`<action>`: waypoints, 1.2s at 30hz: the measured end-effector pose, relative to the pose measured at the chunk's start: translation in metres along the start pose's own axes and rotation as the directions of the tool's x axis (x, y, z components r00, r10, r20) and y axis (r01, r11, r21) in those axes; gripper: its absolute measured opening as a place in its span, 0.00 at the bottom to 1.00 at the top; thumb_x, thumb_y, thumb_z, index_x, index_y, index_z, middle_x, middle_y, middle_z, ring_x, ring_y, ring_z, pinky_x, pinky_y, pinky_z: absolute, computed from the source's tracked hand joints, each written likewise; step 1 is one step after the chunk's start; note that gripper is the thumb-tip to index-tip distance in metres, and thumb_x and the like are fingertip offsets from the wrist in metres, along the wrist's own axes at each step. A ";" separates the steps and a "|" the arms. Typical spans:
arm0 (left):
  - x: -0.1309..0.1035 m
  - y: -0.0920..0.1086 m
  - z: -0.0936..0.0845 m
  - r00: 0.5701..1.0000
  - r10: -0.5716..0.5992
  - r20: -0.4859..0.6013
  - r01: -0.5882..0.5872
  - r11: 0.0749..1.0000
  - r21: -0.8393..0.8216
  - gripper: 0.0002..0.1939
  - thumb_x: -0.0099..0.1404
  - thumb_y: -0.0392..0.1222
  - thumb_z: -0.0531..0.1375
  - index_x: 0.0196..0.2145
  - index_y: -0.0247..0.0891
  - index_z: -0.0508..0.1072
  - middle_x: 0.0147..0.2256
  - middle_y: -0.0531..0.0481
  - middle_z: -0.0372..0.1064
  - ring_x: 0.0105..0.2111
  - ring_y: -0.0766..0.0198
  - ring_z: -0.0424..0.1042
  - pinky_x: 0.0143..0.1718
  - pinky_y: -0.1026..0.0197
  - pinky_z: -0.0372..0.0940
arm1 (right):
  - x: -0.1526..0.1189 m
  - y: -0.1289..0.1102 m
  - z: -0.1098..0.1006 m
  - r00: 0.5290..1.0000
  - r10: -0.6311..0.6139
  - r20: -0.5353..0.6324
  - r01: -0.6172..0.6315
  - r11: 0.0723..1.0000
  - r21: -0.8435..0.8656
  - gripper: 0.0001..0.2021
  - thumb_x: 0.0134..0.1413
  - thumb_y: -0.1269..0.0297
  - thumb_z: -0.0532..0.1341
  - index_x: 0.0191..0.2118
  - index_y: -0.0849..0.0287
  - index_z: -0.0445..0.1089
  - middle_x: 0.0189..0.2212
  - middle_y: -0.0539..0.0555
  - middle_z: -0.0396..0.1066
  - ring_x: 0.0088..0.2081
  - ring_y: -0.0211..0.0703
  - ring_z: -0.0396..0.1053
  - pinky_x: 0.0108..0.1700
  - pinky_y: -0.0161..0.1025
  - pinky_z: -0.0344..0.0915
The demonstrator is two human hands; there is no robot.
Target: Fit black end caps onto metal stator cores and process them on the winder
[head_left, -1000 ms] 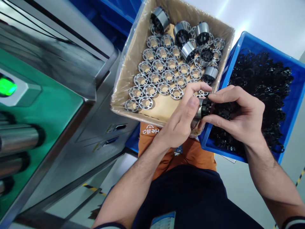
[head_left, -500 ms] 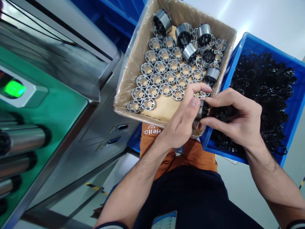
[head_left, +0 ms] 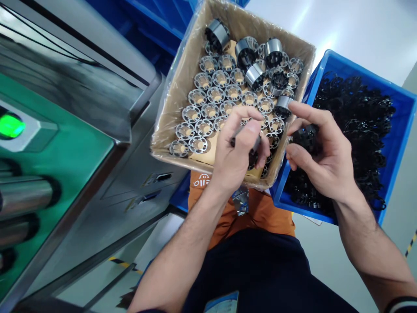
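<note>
My left hand (head_left: 236, 150) is over the near part of a plastic-lined cardboard box (head_left: 167, 104), its fingers curled round a dark metal ring part (head_left: 254, 143) that they partly cover. Rows of metal rings (head_left: 197, 144) stand in the box. Several rings with black ends, such as one silver ring (head_left: 254, 76), lie on top of them at the back right. My right hand (head_left: 322, 152) hovers at the left side of a blue bin (head_left: 399, 143) of black plastic pieces (head_left: 365, 126). Its thumb and fingers are apart, and nothing is visibly gripped between them.
On the left is a green machine surface (head_left: 74, 161) with metal cylinders (head_left: 26, 195) and a lit green button (head_left: 11, 126). More blue bins (head_left: 159, 21) are behind the cardboard box. A phone-like screen (head_left: 223, 303) shows at the bottom.
My hands have moved apart. The left has gone left with the metal ring part; the right has let go of it and opened. The whole view has shifted slightly.
</note>
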State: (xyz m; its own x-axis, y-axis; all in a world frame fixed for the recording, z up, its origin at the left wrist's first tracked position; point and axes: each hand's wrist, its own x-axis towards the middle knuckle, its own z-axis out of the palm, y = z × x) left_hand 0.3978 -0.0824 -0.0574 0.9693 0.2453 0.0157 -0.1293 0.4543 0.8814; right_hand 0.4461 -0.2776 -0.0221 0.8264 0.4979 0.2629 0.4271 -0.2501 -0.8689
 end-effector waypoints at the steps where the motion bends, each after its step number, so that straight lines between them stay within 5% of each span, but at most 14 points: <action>1: 0.000 0.000 -0.001 0.999 -0.014 0.051 0.012 0.999 0.035 0.20 0.80 0.66 0.72 0.43 0.48 0.77 0.23 0.60 0.70 0.15 0.68 0.63 0.14 0.64 0.55 | -0.001 0.000 0.001 1.000 -0.009 0.017 0.008 1.000 0.025 0.25 0.80 0.47 0.70 0.75 0.41 0.73 0.58 0.57 0.83 0.57 0.58 0.85 0.55 0.55 0.89; 7: -0.004 -0.006 -0.011 0.984 -0.045 0.174 0.025 0.993 0.119 0.22 0.81 0.69 0.69 0.52 0.48 0.81 0.28 0.55 0.70 0.19 0.66 0.64 0.18 0.61 0.59 | -0.007 0.010 0.005 1.000 -0.006 0.004 0.006 0.999 0.035 0.26 0.73 0.39 0.76 0.64 0.44 0.71 0.40 0.49 0.77 0.38 0.48 0.79 0.42 0.48 0.85; 12: -0.002 -0.005 -0.010 0.971 -0.131 0.202 0.116 0.990 0.082 0.24 0.81 0.69 0.68 0.58 0.49 0.81 0.36 0.49 0.76 0.26 0.62 0.74 0.23 0.58 0.71 | 0.000 0.002 0.003 0.997 -0.045 0.062 0.050 0.995 -0.082 0.18 0.73 0.46 0.77 0.60 0.45 0.81 0.50 0.55 0.83 0.52 0.57 0.83 0.54 0.56 0.87; 16: -0.003 -0.008 -0.008 0.960 -0.178 0.215 0.166 0.984 0.072 0.24 0.80 0.71 0.70 0.49 0.48 0.79 0.36 0.51 0.73 0.23 0.66 0.69 0.20 0.62 0.66 | 0.001 0.000 0.006 0.996 -0.077 0.055 0.079 0.996 -0.047 0.22 0.74 0.51 0.77 0.67 0.41 0.81 0.59 0.55 0.84 0.59 0.59 0.84 0.56 0.56 0.89; 20: -0.007 -0.012 -0.010 0.956 -0.200 0.213 0.202 0.979 0.013 0.26 0.84 0.74 0.62 0.50 0.48 0.77 0.31 0.52 0.68 0.23 0.63 0.69 0.18 0.63 0.66 | -0.003 0.004 0.010 0.999 -0.043 -0.010 0.044 0.999 0.013 0.24 0.68 0.54 0.81 0.65 0.44 0.80 0.58 0.54 0.83 0.56 0.55 0.86 0.47 0.49 0.91; 27: -0.011 -0.005 -0.010 0.949 -0.214 0.233 0.214 0.977 0.025 0.23 0.87 0.69 0.60 0.59 0.49 0.76 0.34 0.51 0.70 0.26 0.62 0.71 0.21 0.63 0.68 | 0.000 -0.001 0.013 0.995 -0.098 -0.002 0.098 0.993 0.067 0.15 0.72 0.63 0.74 0.61 0.49 0.81 0.56 0.56 0.83 0.55 0.52 0.84 0.52 0.49 0.89; 32: -0.009 -0.007 -0.012 0.942 -0.226 0.246 0.230 0.973 0.014 0.21 0.87 0.69 0.60 0.57 0.50 0.77 0.31 0.52 0.70 0.23 0.64 0.68 0.20 0.63 0.65 | -0.001 0.001 0.010 0.999 -0.031 0.036 0.031 0.999 -0.017 0.18 0.73 0.54 0.76 0.63 0.47 0.84 0.52 0.56 0.82 0.44 0.51 0.82 0.43 0.49 0.89; 36: -0.007 -0.007 -0.015 0.927 -0.209 0.313 0.214 0.977 0.018 0.21 0.86 0.69 0.61 0.55 0.50 0.77 0.29 0.53 0.69 0.21 0.63 0.68 0.20 0.61 0.64 | -0.001 0.002 0.006 0.995 -0.094 0.015 0.095 0.991 -0.095 0.20 0.68 0.52 0.82 0.62 0.43 0.88 0.49 0.56 0.84 0.47 0.56 0.81 0.42 0.52 0.87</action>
State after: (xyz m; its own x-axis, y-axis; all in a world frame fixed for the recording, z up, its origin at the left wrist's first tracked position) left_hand 0.3886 -0.0745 -0.0702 0.9906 -0.1353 -0.0220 0.0850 0.4806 0.8728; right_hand 0.4442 -0.2740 -0.0267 0.7773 0.5311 0.3371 0.5363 -0.2793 -0.7965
